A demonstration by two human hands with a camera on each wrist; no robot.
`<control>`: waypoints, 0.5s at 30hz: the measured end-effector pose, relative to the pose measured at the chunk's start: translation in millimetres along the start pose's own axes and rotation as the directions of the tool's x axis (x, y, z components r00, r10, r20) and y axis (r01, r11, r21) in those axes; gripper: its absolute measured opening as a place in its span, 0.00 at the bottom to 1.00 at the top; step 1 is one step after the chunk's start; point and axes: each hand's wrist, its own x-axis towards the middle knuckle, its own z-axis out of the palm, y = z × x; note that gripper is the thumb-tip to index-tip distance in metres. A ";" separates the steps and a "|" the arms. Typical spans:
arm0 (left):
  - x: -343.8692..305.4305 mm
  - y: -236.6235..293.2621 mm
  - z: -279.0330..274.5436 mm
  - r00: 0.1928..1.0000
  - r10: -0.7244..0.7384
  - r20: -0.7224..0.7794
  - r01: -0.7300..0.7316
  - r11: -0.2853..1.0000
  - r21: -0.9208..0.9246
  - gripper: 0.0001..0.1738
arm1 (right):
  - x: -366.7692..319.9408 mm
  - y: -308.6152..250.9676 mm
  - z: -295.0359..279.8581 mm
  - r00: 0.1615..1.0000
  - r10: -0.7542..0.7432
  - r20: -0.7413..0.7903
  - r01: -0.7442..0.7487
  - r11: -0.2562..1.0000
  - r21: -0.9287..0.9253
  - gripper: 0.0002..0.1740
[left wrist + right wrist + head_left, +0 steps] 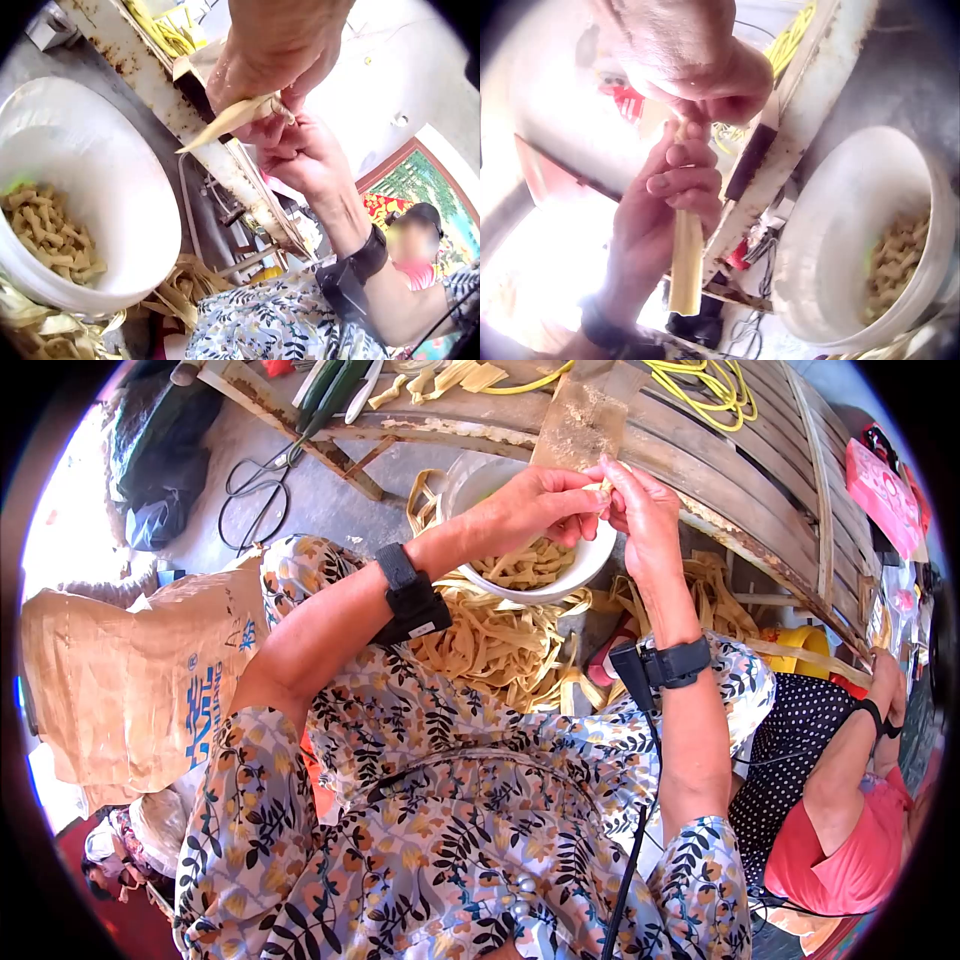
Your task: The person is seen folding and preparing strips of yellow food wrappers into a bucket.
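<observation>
Both hands meet over a white bucket (pixel 135 165), at the edge of a slatted bench. A pale yellow flat strip (pixel 686 262) is bunched into a small knot-like twist at one end. My left hand (pixel 545 505) grips the strip, its fingers curled round it, and a flat tail hangs below them in the right wrist view. My right hand (pixel 648 510) pinches the twisted end between thumb and fingers, right against the left fingertips. Short knobbly pale pieces (pixel 52 232) lie in the bottom of the bucket. Loose long strips (pixel 490 650) are heaped below and beside it.
The slatted wooden bench (pixel 760 485) has a rusty metal edge and carries a crumb-dusted board (pixel 582 425), yellow cord (pixel 715 395) and a few pale pieces (pixel 425 385). A large brown paper sack (pixel 130 680) stands at left. Another person (pixel 840 810) sits at right.
</observation>
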 end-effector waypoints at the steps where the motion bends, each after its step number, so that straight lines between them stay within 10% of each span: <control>1: -2.7 4.9 2.0 0.999 -0.025 -0.040 0.026 0.999 0.025 0.15 | 0.5 0.0 1.7 1.000 -0.014 0.001 0.014 1.000 -0.020 0.12; 15: 1.9 -5.0 6.9 0.984 0.121 -0.134 -0.084 0.964 0.252 0.13 | 3.5 2.5 3.6 0.998 -0.024 -0.062 0.026 0.999 0.040 0.07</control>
